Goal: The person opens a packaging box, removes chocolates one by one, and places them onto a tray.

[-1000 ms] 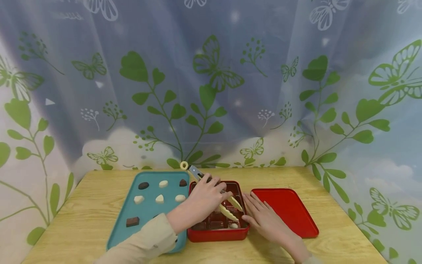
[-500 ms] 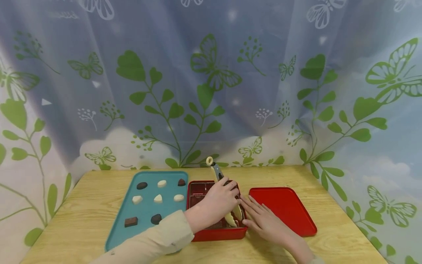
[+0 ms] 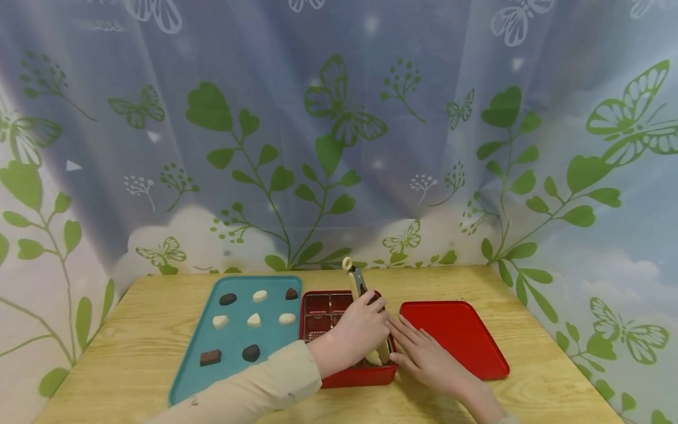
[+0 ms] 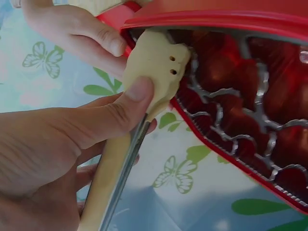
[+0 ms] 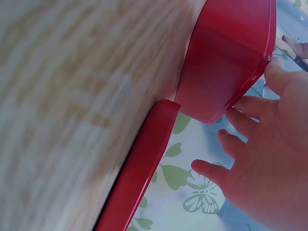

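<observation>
My left hand grips a pair of cream-and-metal tongs over the right part of a red box. In the left wrist view my thumb presses on the upper arm of the tongs, whose broad scalloped tips point down inside the box near its edge. The tips hide whatever lies between or under them. The box has a dark divided insert with several compartments. My right hand lies with straight fingers along the box's right side; in the right wrist view its fingertips touch the box's upper edge.
A blue tray left of the box bears several spaced-out chocolates, among them a dark oval one, a white one and a brown block. A red lid lies right of the box on the wooden table.
My left hand has moved right with the tongs, which now stand steeper, their tips lower in the box's near right corner and closer together. The right hand stays at the box's side.
</observation>
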### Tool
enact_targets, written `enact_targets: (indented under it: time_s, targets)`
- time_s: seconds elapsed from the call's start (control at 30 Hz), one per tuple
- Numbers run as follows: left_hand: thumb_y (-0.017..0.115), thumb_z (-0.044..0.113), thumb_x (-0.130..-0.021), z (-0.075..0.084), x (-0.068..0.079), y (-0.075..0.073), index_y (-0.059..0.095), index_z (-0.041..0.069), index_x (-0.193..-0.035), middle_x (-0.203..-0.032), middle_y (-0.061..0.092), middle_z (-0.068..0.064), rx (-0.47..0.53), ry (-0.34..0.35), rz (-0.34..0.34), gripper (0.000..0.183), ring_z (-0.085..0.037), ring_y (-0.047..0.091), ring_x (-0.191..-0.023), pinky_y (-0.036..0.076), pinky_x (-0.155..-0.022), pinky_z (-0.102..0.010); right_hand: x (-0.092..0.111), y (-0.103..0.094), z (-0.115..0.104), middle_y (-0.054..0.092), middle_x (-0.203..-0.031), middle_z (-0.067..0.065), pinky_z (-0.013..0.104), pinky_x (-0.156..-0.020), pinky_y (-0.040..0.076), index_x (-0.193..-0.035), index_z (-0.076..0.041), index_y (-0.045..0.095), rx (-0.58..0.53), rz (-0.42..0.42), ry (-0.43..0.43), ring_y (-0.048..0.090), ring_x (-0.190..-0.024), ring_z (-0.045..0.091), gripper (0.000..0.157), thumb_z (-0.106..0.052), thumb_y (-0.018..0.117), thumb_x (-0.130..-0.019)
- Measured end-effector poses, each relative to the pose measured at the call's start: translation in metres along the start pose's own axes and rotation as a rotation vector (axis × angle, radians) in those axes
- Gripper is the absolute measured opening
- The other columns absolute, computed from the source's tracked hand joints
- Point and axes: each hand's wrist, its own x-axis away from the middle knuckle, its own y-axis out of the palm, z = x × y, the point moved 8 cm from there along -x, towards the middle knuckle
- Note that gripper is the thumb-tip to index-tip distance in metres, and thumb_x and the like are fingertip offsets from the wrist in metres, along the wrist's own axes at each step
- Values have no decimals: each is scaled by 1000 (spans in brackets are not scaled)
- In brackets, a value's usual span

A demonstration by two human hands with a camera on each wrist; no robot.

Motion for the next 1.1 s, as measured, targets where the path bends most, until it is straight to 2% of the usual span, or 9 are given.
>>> enact_targets:
  time_s: [0.17, 0.3, 0.43, 0.57, 0.73, 0.97, 1.1]
  targets:
    - [72, 38, -93, -6, 9, 5, 73, 50, -118, -123, 67, 23, 19, -27, 34, 27, -8, 52, -126, 36, -111, -33, -1, 0, -3, 31, -164, 10, 68, -114, 28, -159, -10, 34, 2, 10, -19, 25, -150, 42, 64, -43, 48, -107]
    - [72, 33, -93, -17, 21, 8, 72, 50, -119, -120, 68, 21, 62, -81, 64, 30, -9, 54, -125, 40, -109, -35, -2, -1, -5, 32, -164, 11, 68, -113, 29, -159, -9, 34, 8, 23, -29, 26, -150, 42, 64, -42, 48, -107]
    - [75, 42, -89, -32, 33, 7, 69, 49, -123, -120, 66, 18, 110, -131, 112, 35, -12, 54, -123, 41, -106, -35, -2, -1, -5, 31, -164, 11, 69, -113, 28, -160, -9, 33, 6, 33, -23, 26, -150, 42, 65, -43, 49, -106]
    - [79, 48, -82, -45, 49, 3, 68, 45, -126, -118, 65, 16, 171, -176, 206, 45, -14, 54, -117, 43, -102, -35, -3, 0, -3, 29, -165, 12, 69, -114, 27, -160, -9, 31, -3, 25, -15, 24, -151, 41, 66, -42, 49, -106]
    - [80, 36, -85, -59, 68, 2, 69, 41, -128, -113, 66, 13, 229, -231, 311, 45, -14, 57, -112, 45, -99, -36, -3, 1, -2, 30, -165, 13, 69, -113, 27, -160, -8, 31, -2, 22, -16, 24, -150, 41, 65, -38, 52, -106]
    - [85, 28, -80, -81, 95, 12, 67, 38, -132, -113, 66, 10, 266, -314, 339, 56, -16, 57, -109, 44, -98, -40, -2, 1, -3, 29, -165, 12, 68, -114, 28, -160, -7, 32, 5, 21, -10, 24, -150, 41, 65, -39, 51, -106]
    - [82, 33, -80, -96, 113, 21, 67, 35, -132, -114, 66, 8, 332, -365, 358, 55, -19, 57, -110, 45, -99, -45, 0, 0, -4, 30, -164, 13, 68, -113, 28, -159, -7, 32, 7, 26, -8, 25, -150, 41, 65, -39, 52, -106]
